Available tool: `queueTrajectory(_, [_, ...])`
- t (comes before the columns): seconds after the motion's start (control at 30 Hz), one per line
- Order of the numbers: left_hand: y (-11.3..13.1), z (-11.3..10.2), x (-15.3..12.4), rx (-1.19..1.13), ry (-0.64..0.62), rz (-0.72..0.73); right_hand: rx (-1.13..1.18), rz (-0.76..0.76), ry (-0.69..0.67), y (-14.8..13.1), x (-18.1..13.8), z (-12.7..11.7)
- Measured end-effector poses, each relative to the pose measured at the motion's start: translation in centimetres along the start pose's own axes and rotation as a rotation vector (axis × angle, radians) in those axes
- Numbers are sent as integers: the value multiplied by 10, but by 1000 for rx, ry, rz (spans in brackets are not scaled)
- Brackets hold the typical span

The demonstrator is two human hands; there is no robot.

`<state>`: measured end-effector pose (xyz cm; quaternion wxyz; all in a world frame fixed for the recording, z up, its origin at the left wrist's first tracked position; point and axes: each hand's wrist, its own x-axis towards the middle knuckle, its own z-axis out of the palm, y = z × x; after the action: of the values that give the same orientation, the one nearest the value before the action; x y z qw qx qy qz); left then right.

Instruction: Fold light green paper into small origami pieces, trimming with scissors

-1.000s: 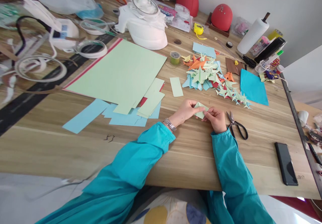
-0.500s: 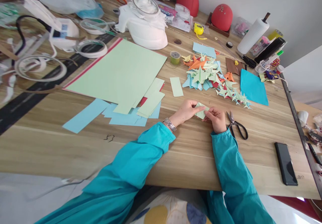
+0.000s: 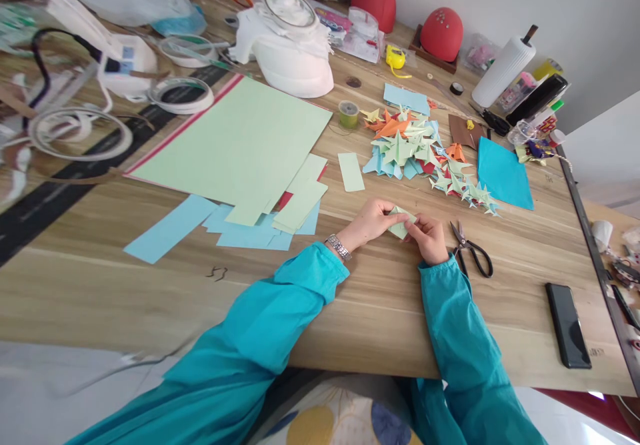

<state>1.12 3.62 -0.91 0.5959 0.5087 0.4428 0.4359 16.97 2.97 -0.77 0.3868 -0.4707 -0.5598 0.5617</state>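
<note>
A small light green folded paper (image 3: pixel 401 223) rests low over the wooden table (image 3: pixel 380 305), held between both hands. My left hand (image 3: pixel 370 221) pinches its left side with fingers curled. My right hand (image 3: pixel 431 239) grips its right side, fingers pressed on the paper. Both arms wear teal sleeves; a metal watch (image 3: pixel 337 247) sits on the left wrist. Black scissors (image 3: pixel 470 251) lie just right of my right hand.
A pile of folded paper shapes (image 3: pixel 420 155) lies beyond the hands. Light green sheets (image 3: pixel 240 141) and blue strips (image 3: pixel 170 229) lie to the left, a blue sheet (image 3: pixel 503 173) and a black phone (image 3: pixel 568 325) to the right. Tape rolls (image 3: pixel 181 95) and clutter fill the back.
The hands and folded paper have barely shifted; the fingers work slightly on the paper. Nothing else has moved.
</note>
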Motion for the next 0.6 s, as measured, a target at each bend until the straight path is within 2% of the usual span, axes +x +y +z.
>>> queueTrajectory(0.1, [-2, 0, 1, 10, -33, 2, 0, -7, -9, 0, 0, 0])
queueTrajectory(0.3, [-1, 3, 1, -108, 38, -41, 16, 3, 4, 1, 0, 1])
queueTrajectory(0.6, [1, 3, 0, -187, 4, -37, 38, 11, 32, -2, 1, 1])
